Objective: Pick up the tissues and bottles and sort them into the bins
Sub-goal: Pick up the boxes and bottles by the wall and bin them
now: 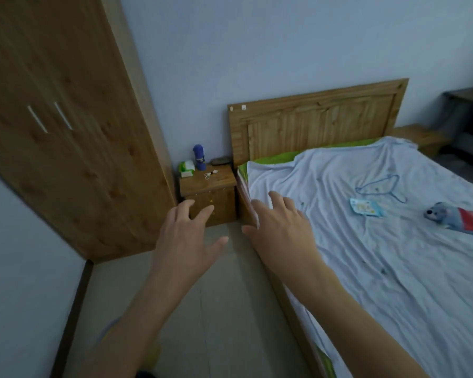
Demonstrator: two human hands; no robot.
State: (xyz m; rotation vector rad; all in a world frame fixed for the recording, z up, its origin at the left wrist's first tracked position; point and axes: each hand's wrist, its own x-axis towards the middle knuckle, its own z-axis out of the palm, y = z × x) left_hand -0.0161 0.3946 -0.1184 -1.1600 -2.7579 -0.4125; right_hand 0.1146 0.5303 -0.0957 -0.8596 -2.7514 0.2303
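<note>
A blue bottle stands upright on a wooden nightstand between the wardrobe and the bed. A green and white tissue pack lies just left of the bottle. A small light-blue packet lies on the bed sheet. My left hand is stretched forward over the floor, fingers apart and empty, well short of the nightstand. My right hand reaches out beside it over the bed's near edge, also spread and holding nothing. No bins are in view.
A tall wooden wardrobe fills the left side. The bed with a pale sheet and wooden headboard takes up the right, with a plush toy and blue cord on it. A narrow strip of tiled floor runs between them.
</note>
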